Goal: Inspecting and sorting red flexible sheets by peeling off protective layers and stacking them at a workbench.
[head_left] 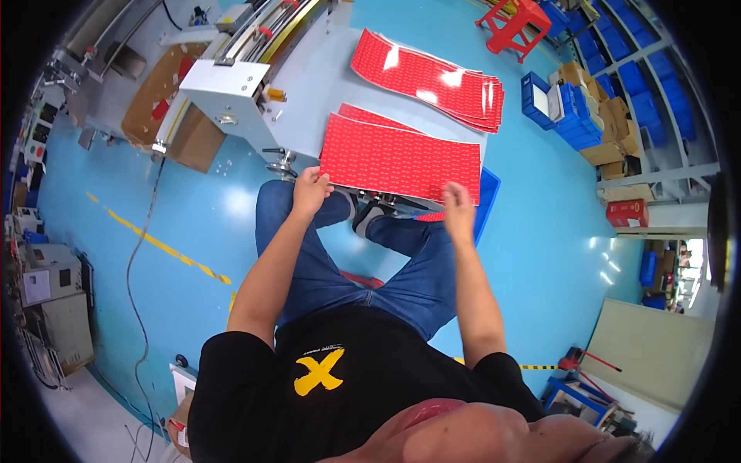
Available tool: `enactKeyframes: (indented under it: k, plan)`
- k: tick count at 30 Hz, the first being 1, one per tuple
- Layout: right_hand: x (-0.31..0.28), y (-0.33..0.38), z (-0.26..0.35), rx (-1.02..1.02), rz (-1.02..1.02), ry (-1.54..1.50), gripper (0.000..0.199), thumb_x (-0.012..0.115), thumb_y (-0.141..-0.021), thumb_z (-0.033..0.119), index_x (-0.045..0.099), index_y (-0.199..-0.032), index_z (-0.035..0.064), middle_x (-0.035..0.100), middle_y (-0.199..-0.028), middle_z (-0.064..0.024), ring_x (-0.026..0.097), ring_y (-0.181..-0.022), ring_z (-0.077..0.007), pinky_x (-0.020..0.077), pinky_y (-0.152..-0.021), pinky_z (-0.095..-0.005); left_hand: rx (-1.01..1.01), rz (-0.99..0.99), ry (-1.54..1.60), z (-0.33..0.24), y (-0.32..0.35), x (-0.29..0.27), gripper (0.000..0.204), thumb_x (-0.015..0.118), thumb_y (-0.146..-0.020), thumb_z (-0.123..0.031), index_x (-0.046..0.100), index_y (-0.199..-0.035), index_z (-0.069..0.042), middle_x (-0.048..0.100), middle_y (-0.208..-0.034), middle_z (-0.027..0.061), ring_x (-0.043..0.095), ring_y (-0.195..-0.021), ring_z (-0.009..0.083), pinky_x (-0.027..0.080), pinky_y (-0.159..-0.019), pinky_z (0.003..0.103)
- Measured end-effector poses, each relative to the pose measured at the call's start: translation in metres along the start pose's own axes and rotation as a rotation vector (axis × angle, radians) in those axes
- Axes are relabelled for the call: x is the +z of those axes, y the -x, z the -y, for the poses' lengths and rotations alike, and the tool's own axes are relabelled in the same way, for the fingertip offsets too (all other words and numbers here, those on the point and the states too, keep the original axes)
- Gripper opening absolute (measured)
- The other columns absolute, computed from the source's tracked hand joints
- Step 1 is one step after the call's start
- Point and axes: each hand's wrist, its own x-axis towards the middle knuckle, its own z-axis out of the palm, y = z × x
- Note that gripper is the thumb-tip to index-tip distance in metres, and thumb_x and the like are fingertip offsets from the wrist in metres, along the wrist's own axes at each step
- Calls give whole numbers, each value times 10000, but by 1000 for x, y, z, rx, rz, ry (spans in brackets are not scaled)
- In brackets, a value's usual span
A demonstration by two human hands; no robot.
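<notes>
A red rectangular sheet (401,158) with a pale repeating print and white edges lies at the near side of the grey machine table. My left hand (312,191) pinches its near left corner between thumb and fingers. Over the near right part of the sheet is my right hand (459,204), its fingers slightly blurred and apart; no thing shows in its grasp. Partly under the held sheet, another red sheet (370,116) sticks out at the far side. Farther back, a fanned stack of similar glossy red sheets (428,77) rests on the table.
A white-bodied machine (224,92) with rollers adjoins the table (309,77) at left. A blue bin (488,202) sits beside the table's right end, below it. A red stool (515,27), blue crates (575,116) and shelving are off to the right. A cable (140,270) crosses the left floor.
</notes>
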Motion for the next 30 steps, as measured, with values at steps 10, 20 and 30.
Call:
enactKeyframes:
  k: [10, 20, 30]
  plan:
    - [186, 10, 98, -481, 384, 115, 232, 664, -829, 93, 647, -1050, 22, 638, -1016, -175, 618, -990, -352, 509, -847, -421, 205, 156, 70, 11, -11, -9, 179, 607, -962, -118, 656, -1055, 27, 686, -839, 45, 587, -644, 76, 481, -586, 224]
    - [186, 3, 98, -362, 382, 105, 184, 654, -844, 70, 649, -1018, 11, 636, -980, -154, 652, -886, -308, 536, -763, -371, 189, 190, 26, 5, -18, -5, 193, 627, -945, -130, 666, -1033, 37, 692, -840, 50, 639, -704, 90, 507, -622, 233]
    - [181, -3, 101, -391, 366, 138, 158, 667, -846, 142, 679, -958, 31, 667, -925, -161, 673, -862, -345, 546, -757, -410, 226, 128, -108, -4, -13, 4, 172, 608, -960, -146, 665, -965, 16, 690, -805, 55, 645, -694, 110, 509, -617, 257]
